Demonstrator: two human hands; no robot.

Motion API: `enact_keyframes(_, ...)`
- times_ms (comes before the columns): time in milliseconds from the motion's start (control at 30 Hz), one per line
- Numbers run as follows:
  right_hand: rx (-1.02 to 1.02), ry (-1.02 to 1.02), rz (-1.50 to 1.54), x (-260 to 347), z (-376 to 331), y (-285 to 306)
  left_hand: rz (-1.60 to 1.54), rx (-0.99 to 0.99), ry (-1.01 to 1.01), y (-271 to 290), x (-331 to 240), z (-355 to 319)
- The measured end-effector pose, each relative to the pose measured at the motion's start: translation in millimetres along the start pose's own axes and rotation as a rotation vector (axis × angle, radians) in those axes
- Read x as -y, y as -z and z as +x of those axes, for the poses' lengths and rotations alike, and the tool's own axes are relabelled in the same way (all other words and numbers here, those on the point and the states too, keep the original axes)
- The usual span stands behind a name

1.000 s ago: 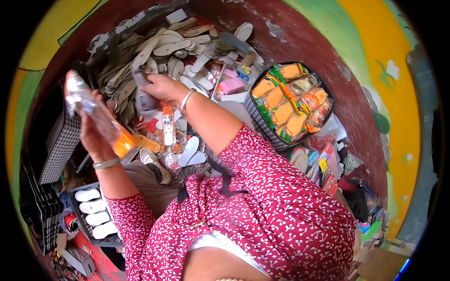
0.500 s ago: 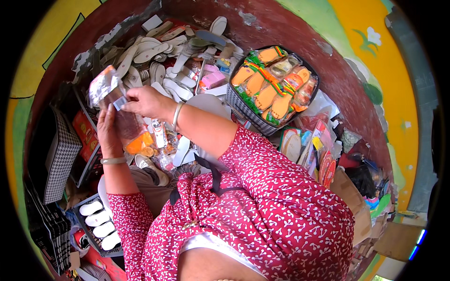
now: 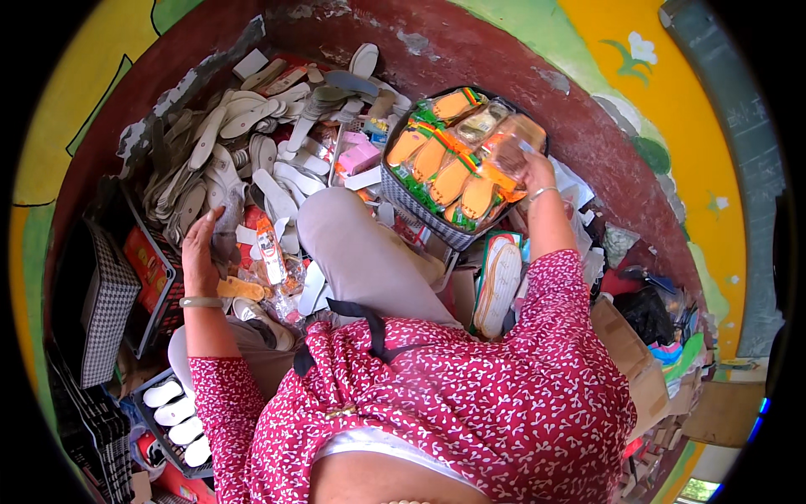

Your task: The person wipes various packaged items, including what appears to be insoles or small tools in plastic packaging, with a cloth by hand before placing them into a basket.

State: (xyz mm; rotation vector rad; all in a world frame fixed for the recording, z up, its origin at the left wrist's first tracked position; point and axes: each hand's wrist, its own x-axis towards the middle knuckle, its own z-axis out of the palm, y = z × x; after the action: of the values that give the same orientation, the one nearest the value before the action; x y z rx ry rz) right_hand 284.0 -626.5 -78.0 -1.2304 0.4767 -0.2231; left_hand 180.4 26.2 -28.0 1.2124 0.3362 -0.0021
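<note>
Left hand (image 3: 201, 244) raised at the person's left, palm inward, fingers loosely extended, bangle on wrist, right hand (image 3: 534, 168) stretched forward-right, fingers curled closed, bangle on wrist, both forearms bare

Your right hand (image 3: 536, 172) sits at the far right, on a clear plastic packet of orange insoles (image 3: 502, 161) lying on top of the packets filling the checked fabric basket (image 3: 420, 214). That basket stands just right of your raised knee in grey trousers (image 3: 353, 248). Left of the knee, your left hand (image 3: 201, 248) rests beside a small orange-labelled tube (image 3: 269, 249). Behind both, against the far wall, spreads a heap of loose grey and white insoles (image 3: 243, 160). At the near left, a dark tray of white foam pads (image 3: 178, 417) lies beside your left elbow.
</note>
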Motion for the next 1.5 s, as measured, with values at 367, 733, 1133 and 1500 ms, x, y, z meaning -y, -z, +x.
enact_keyframes(367,-0.366,-0.152,-1.098,0.3,54.3,31.2,0.152,-0.042,0.046,18.9,26.4,14.8)
enact_keyframes(733,-0.388,0.149,-1.851,-5.5,9.8,-35.6,0.309,-0.011,0.048,14.6,34.9,22.7)
enact_keyframes(1133,-0.240,0.082,-2.073,-69.5,110.9,45.3,0.344,-0.047,0.103,30.4,46.7,27.1)
enact_keyframes(1500,-0.289,0.097,-1.718,-24.7,61.0,0.3,0.346,-0.067,0.160,37.1,51.3,22.3)
